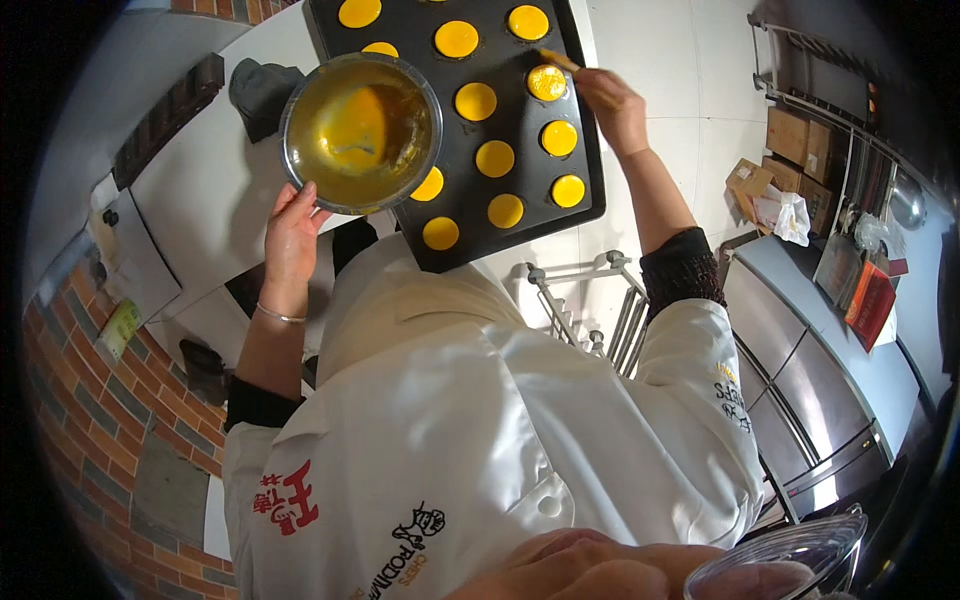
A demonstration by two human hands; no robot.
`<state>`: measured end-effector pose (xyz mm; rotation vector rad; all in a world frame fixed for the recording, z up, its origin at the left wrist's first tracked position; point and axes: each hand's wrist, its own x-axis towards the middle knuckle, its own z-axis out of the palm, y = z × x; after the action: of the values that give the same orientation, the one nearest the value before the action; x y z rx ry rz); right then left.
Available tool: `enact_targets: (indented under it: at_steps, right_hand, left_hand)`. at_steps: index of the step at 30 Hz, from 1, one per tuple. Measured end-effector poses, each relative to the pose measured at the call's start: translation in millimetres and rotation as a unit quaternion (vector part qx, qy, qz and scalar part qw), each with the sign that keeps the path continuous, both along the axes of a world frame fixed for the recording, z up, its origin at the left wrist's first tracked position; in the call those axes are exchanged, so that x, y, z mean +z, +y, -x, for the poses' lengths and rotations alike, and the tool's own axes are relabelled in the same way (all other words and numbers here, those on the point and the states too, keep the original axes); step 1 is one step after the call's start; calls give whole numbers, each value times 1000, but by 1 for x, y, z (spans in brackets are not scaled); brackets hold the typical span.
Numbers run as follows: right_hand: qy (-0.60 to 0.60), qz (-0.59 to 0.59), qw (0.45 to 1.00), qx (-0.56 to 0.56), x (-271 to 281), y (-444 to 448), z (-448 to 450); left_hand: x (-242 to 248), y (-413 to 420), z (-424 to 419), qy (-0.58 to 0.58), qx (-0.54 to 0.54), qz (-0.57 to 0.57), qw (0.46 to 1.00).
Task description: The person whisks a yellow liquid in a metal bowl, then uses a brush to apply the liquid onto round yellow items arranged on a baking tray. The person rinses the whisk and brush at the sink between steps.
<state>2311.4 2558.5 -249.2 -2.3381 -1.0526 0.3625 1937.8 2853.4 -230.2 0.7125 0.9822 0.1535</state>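
My left hand (291, 236) grips the near rim of a round metal bowl (411, 154), tilted, with yellow liquid like egg wash inside. The bowl hangs over the left side of a black baking tray (529, 166) and partly covers some of its contents. Rows of flat yellow dough rounds (495, 159) lie spaced out on that tray. In my right hand (616, 109) is a brush with a wooden handle (561, 61), held above the tray's right edge. Its dark tip is hard to make out, close to a round with a wet, streaky top (546, 82).
The tray lies on a white worktable (199, 176) and juts past its near edge. A dark cloth-like item (262, 97) sits left of the bowl. A wheeled metal rack (577, 279) stands below right. Cardboard boxes (787, 135) and a steel counter (802, 292) are farther right.
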Motion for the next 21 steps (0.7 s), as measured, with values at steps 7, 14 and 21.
enact_targets:
  at_steps: [7, 14, 21]
  right_hand:
    - [245, -84, 955, -142, 21, 33, -9]
    - [196, -147, 936, -253, -45, 62, -93]
    - [-100, -33, 993, 46, -40, 80, -59]
  left_hand:
    - [0, 0, 12, -10, 11, 3, 1000]
    - [2, 3, 12, 4, 30, -7, 1000]
    - [9, -4, 9, 29, 44, -19, 998]
